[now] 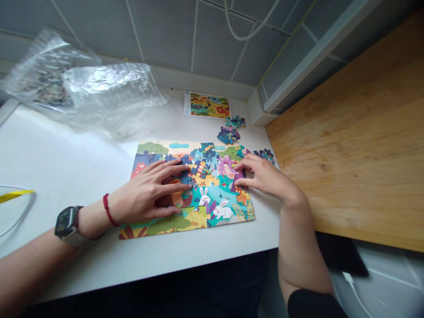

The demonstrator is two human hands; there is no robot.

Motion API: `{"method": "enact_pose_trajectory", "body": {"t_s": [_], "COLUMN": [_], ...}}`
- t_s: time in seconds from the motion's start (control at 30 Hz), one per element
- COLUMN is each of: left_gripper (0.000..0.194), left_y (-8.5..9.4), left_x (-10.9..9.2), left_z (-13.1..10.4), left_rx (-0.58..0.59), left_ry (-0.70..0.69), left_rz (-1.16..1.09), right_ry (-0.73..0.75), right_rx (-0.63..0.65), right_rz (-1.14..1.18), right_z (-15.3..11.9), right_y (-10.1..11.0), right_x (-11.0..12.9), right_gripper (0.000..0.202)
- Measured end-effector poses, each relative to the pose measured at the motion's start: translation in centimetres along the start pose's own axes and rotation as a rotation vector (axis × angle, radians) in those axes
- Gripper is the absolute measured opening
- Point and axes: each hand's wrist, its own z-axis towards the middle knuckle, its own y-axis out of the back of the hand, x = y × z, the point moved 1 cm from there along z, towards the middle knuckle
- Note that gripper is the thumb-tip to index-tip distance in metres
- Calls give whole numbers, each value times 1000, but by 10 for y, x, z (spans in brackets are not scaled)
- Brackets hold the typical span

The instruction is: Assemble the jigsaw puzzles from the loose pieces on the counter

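Observation:
A colourful animal jigsaw puzzle [212, 194] lies on the white table, with rabbits near its front and loose pieces lying on top around its middle. My left hand [155, 187] rests over its left half, palm down, fingers spread and holding nothing. At the right edge, my right hand [256, 174] is bent with thumb and forefinger around a purple puzzle piece [237, 176]. Part of the puzzle is hidden under my left hand. Loose puzzle pieces [228, 134] are piled behind the puzzle, and others [265, 154] lie just beyond my right hand.
A picture card [208, 105] lies near the back wall. Clear plastic bags [109, 86], one with many pieces inside, are at the back left. A wooden board [357, 145] borders the right side. A white cable with a yellow tag [16, 195] lies at far left.

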Motion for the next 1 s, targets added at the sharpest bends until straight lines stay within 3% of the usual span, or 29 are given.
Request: {"method": "enact_pose_trajectory", "body": {"t_s": [0.3,0.53,0.67,0.77,0.9,0.97,1.0], "left_gripper": [51,52,56,61,37,23,20], "left_y": [-3,-1,-2,-2,3,8,11], "left_x": [-2,-3,-2,-1,-1,-1,0], "left_z": [-2,0,-1,-1,3,4,4], "left_rx": [11,32,4,-38,-138,-224,-260], "left_ry": [-22,-14,-23,-25,-41,-45,-43], "left_rz": [30,55,38,2,-99,-147,-168], "right_ry": [10,-39,-107,-191,-296,-354,-396], "right_rx": [26,-98,-303,-598,-951,-1013,-977], "right_rz": [-10,24,85,150,174,195,202], "right_z": [1,4,9,13,15,15,15], "right_y": [-1,0,1,4,12,14,14], "right_x": [-4,-2,-6,-15,-37,-49,-54], "right_gripper": [27,31,27,29,35,41,45]}}
